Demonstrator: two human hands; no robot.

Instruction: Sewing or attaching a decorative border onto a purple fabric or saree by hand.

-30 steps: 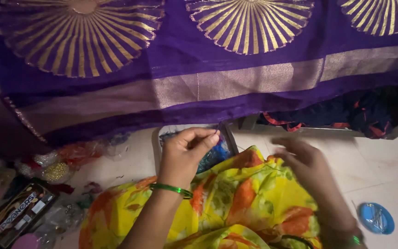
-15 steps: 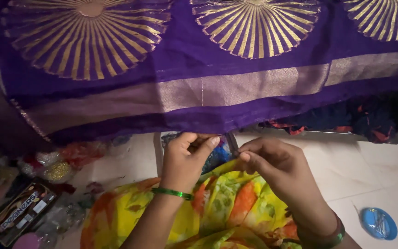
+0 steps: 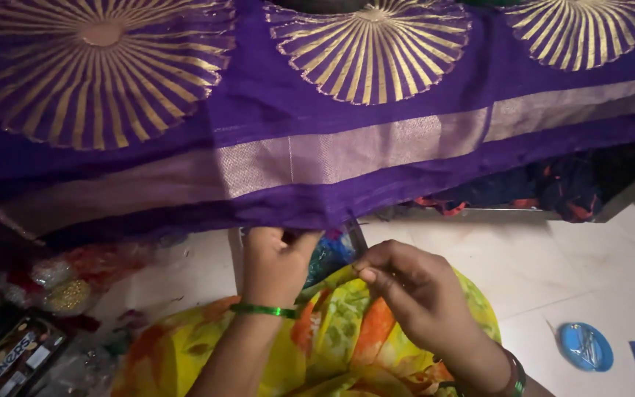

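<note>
Purple sari fabric (image 3: 273, 110) with gold sunburst motifs and a pale woven border hangs across the top of the view. Left hand (image 3: 272, 263), green bangle (image 3: 263, 311) at the wrist, is curled closed, gripping the fabric's lower hem from below. Right hand (image 3: 413, 290) sits just beside it, thumb and forefinger pinched tight; whatever they hold is too small to tell. Both hands lie above a yellow-orange floral cloth (image 3: 332, 342). A round blue tin (image 3: 586, 347) rests on the white floor (image 3: 538, 265), well apart to the right.
</note>
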